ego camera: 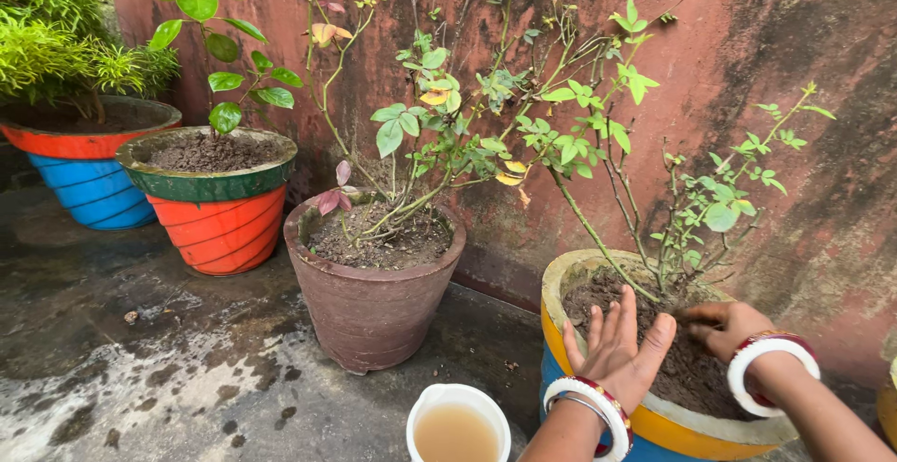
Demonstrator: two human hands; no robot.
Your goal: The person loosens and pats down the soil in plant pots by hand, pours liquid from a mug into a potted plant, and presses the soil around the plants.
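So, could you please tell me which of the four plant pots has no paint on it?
The plain brown pot in the middle; the other three carry painted bands of blue, orange, green or yellow.

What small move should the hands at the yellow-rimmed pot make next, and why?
Probably press the soil down around the stem. Both the left hand and the right hand rest on loose, uneven soil in the yellow-rimmed pot, beside the plant.
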